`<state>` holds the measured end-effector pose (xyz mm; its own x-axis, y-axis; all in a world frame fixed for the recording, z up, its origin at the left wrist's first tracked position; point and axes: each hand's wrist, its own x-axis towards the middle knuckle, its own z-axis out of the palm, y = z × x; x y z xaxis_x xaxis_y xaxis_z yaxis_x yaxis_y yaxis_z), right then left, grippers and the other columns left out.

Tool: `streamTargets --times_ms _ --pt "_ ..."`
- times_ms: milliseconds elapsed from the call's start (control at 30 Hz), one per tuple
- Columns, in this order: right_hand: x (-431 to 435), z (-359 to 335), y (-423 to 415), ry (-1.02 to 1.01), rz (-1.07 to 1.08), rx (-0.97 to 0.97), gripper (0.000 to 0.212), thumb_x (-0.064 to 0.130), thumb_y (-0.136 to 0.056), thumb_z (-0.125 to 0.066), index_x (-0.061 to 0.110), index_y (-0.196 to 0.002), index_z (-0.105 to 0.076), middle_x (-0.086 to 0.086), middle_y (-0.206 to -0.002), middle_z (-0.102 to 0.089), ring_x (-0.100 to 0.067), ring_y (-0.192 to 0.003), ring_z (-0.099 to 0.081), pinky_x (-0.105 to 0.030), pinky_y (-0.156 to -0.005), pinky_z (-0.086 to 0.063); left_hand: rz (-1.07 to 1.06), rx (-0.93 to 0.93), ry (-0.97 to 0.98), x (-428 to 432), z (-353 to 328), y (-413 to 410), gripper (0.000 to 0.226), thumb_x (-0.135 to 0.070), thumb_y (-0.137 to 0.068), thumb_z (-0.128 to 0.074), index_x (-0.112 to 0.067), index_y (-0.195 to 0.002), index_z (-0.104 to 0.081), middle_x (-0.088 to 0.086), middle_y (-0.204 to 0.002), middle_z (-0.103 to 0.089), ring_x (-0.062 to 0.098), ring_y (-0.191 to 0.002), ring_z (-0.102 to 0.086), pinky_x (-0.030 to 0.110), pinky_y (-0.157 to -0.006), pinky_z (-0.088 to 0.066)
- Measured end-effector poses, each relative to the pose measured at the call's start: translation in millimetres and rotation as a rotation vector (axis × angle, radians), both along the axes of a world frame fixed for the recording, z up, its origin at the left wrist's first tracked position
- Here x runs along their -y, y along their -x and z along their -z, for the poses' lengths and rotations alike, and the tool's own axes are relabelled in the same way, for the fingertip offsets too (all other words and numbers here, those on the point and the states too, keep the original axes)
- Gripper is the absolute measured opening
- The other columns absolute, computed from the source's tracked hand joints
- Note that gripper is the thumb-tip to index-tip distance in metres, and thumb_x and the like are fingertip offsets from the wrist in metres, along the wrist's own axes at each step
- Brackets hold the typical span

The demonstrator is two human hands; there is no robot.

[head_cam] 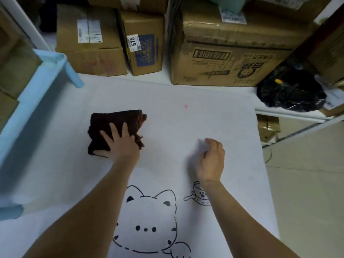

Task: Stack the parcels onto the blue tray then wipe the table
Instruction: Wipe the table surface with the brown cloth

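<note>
Your left hand [122, 144] pressed flat, fingers spread, on the folded dark brown cloth [113, 131], which lay on the table [186, 118] left of centre; the palm hid its near edge. Your right hand [212, 161] hovered loosely curled, holding nothing, near a printed cup drawing [199, 195]. A cat outline [149, 220] was cut off below. Behind, a cardboard box [143, 43] label read "675". A blue tray [37, 81] edge stood left, blurred.

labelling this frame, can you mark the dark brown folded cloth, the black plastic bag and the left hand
dark brown folded cloth [115, 121]: head view, upper folded face.
black plastic bag [290, 92]: head view, middle of its crumpled body.
left hand [122, 144]: head view, back of the hand.
</note>
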<state>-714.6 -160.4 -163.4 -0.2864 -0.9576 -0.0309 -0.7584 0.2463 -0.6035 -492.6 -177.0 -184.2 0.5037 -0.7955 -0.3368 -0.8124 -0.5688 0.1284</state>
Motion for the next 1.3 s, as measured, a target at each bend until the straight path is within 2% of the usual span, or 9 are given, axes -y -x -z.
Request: streamTargets --times_ms 133,367,500,633,967,1033,1133,1200,1300 --pt "-2 6 3 -0.022 0.045 -0.020 0.053 -0.010 -0.082 -0.038 0.006 -0.131 -0.052 -0.009 -0.135 -0.048 -0.024 -0.127 -0.041 -0.030 -0.109 -0.032 0.050 -0.040 -0.012 66 -22 52 0.065 -0.034 -0.100 -0.035 -0.032 -0.150 0.005 0.000 -0.159 0.017 0.040 -0.143 0.019 0.081 -0.098 -0.004" --pt "7 7 17 -0.024 0.105 -0.094 0.047 -0.005 -0.084 -0.044 0.006 -0.129 -0.053 -0.011 -0.130 -0.053 -0.026 -0.120 -0.048 -0.030 -0.104 -0.035 0.833 -0.056 0.107 62 -24 140 0.063 -0.023 -0.086 -0.060 -0.031 -0.142 -0.032 -0.010 -0.157 -0.016 0.029 -0.142 -0.010 0.066 -0.106 -0.016" --pt "8 -1 15 -0.046 0.134 -0.088 0.049 -0.007 -0.084 -0.044 0.007 -0.130 -0.052 -0.010 -0.132 -0.051 -0.025 -0.123 -0.045 -0.030 -0.105 -0.033 0.680 0.024 0.122 73 -24 107 0.059 -0.020 -0.088 -0.055 -0.034 -0.140 -0.030 -0.011 -0.157 -0.016 0.026 -0.130 -0.025 0.053 -0.098 -0.030" --pt "14 -7 18 -0.059 0.169 -0.085 0.048 -0.006 -0.086 -0.044 0.008 -0.131 -0.051 -0.009 -0.134 -0.050 -0.024 -0.124 -0.045 -0.029 -0.106 -0.032 0.560 -0.047 -0.047 80 -27 94 0.074 -0.018 -0.094 -0.047 -0.043 -0.148 -0.002 -0.008 -0.159 0.013 0.031 -0.145 0.012 0.074 -0.103 -0.008" --pt "3 -24 -24 -0.199 0.133 0.066 0.037 0.007 -0.095 -0.040 0.010 -0.130 -0.051 -0.007 -0.133 -0.049 -0.024 -0.122 -0.047 -0.027 -0.097 -0.037 0.877 -0.301 -0.021 -66 -29 54 0.049 -0.017 -0.094 -0.044 -0.045 -0.134 -0.044 -0.023 -0.154 -0.019 0.005 -0.146 0.003 0.053 -0.113 0.010" --pt "3 -30 -33 -0.296 0.144 0.170 0.032 0.017 -0.099 -0.037 0.010 -0.123 -0.057 -0.008 -0.126 -0.057 -0.025 -0.116 -0.053 -0.028 -0.091 -0.039 0.825 -0.480 -0.019 -72 -37 42 0.043 -0.019 -0.089 -0.052 -0.041 -0.126 -0.055 -0.022 -0.147 -0.036 0.003 -0.145 -0.010 0.038 -0.114 0.005" --pt "-7 -38 -44 -0.501 0.073 0.270 0.033 0.028 -0.096 -0.040 0.003 -0.102 -0.062 -0.014 -0.102 -0.065 -0.031 -0.101 -0.059 -0.036 -0.084 -0.045 0.274 -0.806 0.193 -81 -56 30 0.024 -0.014 -0.086 -0.061 -0.023 -0.106 -0.069 -0.011 -0.116 -0.061 0.011 -0.122 -0.050 0.017 -0.099 -0.030" --pt "-15 -41 -45 -0.549 0.039 0.283 0.033 0.033 -0.092 -0.052 0.006 -0.105 -0.064 -0.008 -0.100 -0.067 -0.028 -0.100 -0.061 -0.036 -0.084 -0.046 -0.085 -0.659 0.372 -79 -59 24 0.022 -0.009 -0.089 -0.055 -0.013 -0.108 -0.066 0.001 -0.113 -0.061 0.020 -0.107 -0.059 0.020 -0.085 -0.039" --pt "-21 -44 -46 -0.593 -0.058 0.260 0.015 0.027 -0.087 -0.062 0.016 -0.098 -0.065 0.003 -0.093 -0.063 -0.022 -0.094 -0.061 -0.028 -0.078 -0.043 -0.253 -0.593 0.222 -70 -52 13 0.048 -0.003 -0.088 -0.055 -0.003 -0.135 -0.044 0.015 -0.133 -0.052 0.029 -0.116 -0.055 0.029 -0.092 -0.042"
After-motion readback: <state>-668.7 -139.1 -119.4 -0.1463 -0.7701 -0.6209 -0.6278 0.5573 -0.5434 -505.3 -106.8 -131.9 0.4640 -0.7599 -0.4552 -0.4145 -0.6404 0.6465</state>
